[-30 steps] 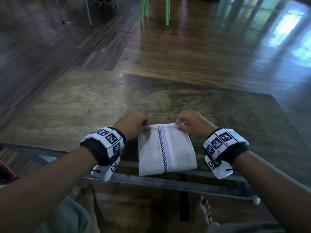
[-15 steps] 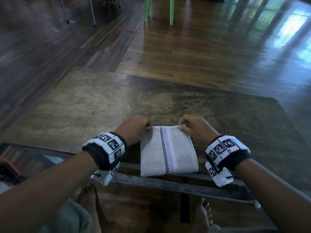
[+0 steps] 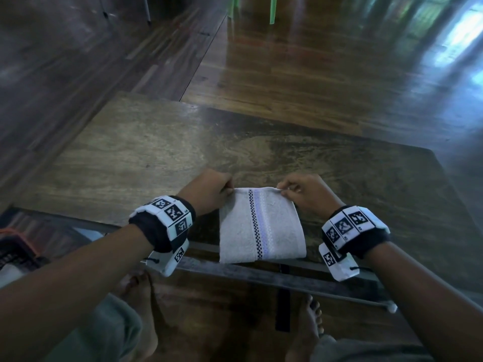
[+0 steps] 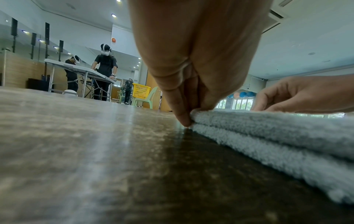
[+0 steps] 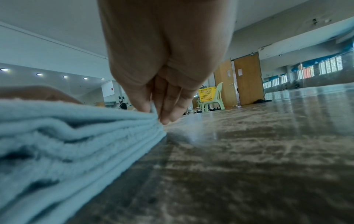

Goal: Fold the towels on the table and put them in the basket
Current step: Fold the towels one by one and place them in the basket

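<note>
A white towel (image 3: 261, 226) with a black checked band and a lilac stripe lies folded into a small rectangle at the near edge of the wooden table (image 3: 130, 163). My left hand (image 3: 230, 188) pinches its far left corner, and my right hand (image 3: 283, 190) pinches its far right corner. In the left wrist view the left hand (image 4: 188, 117) holds the top layer of the towel (image 4: 277, 136) against the table. The right wrist view shows the right hand (image 5: 156, 113) gripping the stacked layers of the towel (image 5: 67, 136) at their corner.
A dark basket with an orange rim (image 3: 13, 246) sits low at the left, beside the table. My bare feet (image 3: 311, 325) are under the table's metal front rail (image 3: 287, 278). Green chair legs (image 3: 271, 9) stand on the floor beyond. Other people work at a far table (image 4: 80, 71).
Both hands have kept their pinch on the far corners. The towel lies flatter and squarer now, its far edge pulled straight; the head camera has tipped slightly.
</note>
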`<state>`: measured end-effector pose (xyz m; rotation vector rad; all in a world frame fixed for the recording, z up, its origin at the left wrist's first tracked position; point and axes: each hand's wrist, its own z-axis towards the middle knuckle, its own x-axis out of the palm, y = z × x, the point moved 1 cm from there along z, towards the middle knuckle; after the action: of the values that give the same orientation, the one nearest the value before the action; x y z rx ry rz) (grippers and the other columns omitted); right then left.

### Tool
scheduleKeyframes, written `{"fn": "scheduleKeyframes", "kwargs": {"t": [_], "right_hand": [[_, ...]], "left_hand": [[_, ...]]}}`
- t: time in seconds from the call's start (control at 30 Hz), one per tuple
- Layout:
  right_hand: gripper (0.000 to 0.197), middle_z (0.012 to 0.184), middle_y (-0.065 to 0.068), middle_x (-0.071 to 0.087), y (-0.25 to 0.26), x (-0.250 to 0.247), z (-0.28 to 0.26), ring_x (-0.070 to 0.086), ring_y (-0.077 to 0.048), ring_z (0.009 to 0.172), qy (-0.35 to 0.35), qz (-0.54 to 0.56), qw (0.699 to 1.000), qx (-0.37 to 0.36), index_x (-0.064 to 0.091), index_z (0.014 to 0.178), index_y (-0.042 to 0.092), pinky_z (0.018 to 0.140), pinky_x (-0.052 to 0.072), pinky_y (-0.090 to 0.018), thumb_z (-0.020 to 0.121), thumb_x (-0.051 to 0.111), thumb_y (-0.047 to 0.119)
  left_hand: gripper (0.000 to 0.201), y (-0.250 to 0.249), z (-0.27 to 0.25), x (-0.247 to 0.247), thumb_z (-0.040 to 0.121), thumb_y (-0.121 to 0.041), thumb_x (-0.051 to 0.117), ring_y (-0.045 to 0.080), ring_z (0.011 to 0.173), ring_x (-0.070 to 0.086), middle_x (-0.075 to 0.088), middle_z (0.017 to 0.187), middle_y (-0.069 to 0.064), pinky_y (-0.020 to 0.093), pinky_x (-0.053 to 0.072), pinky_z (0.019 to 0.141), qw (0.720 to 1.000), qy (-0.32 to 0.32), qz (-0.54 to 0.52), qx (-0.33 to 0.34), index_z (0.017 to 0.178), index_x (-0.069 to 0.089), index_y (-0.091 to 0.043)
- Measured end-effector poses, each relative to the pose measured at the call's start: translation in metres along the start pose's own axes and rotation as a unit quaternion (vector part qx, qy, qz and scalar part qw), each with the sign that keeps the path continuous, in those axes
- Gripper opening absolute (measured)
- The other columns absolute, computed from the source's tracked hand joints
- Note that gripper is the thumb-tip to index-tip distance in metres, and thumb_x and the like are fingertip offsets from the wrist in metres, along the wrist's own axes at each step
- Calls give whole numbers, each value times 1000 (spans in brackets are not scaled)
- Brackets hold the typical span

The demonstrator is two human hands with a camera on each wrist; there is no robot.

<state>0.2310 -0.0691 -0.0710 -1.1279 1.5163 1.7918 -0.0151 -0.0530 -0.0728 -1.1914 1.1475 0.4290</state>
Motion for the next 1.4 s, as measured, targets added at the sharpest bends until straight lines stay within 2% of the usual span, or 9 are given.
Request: {"fn": "scheduleKeyframes", "kwargs": {"t": [0.33,0.5,0.7,0.9,1.07,1.17,1.27,1.33,1.4], "right_hand": [[4,88,-3,59,8,9,-3,57,-22,83,-51,-104,993,-18,62,85,15,68,50,-34,83,64,13],[23,109,-4,55,22,8,-24,48,-24,104,-21,-273,959,-74,68,102,15,89,42,-40,91,52,27],[57,148,5,28,28,23,-50,23,-15,135,77,-221,971,39,27,144,19,109,21,-39,96,24,50],[59,158,7,-10,22,42,-57,-12,-15,145,116,-175,970,125,-4,149,23,117,-2,-45,97,10,48],[54,157,1,14,10,31,-58,5,-18,144,52,-145,973,173,30,144,21,113,6,-45,97,22,48],[43,134,0,46,8,20,-62,27,-20,128,3,-106,975,196,59,121,25,103,18,-42,94,37,49],[37,111,5,62,12,17,-63,41,-22,118,-9,-39,971,234,71,101,31,93,25,-42,87,47,56],[40,96,11,69,11,19,-60,53,-15,106,-13,16,961,276,72,91,33,95,30,-43,75,54,65],[40,80,11,72,10,22,-53,63,-12,90,-21,89,945,314,72,72,32,96,39,-47,60,62,69]], "left_hand": [[15,-2,-1,2,93,-20,48,24,96,54,58,106,7,35,42,84,996,-22,82,-16,99,60,-12],[24,-31,-33,11,93,-26,43,20,106,54,56,114,-1,32,34,90,985,-51,147,70,112,55,-19],[64,-33,-44,31,97,-50,18,19,142,21,21,155,8,40,21,112,983,54,174,-9,146,22,-10],[65,-19,-36,41,98,-47,9,17,146,-5,-9,158,9,48,4,118,979,68,182,-53,149,-1,-9],[64,-11,-38,45,98,-44,12,22,146,3,2,158,12,49,6,117,987,26,130,-89,149,4,-6],[56,-8,-44,37,97,-42,24,29,132,34,38,143,14,46,25,109,988,-47,85,-119,139,31,-6],[31,-11,-49,24,91,-39,41,28,98,52,55,97,7,38,41,81,984,-89,44,-148,90,57,-12],[35,-12,-49,19,86,-35,49,23,64,51,48,63,1,29,35,56,983,-75,-18,-169,58,45,-15],[40,-12,-48,18,85,-32,53,18,49,42,42,50,-1,26,29,49,982,-27,-56,-179,51,39,-15]]}}
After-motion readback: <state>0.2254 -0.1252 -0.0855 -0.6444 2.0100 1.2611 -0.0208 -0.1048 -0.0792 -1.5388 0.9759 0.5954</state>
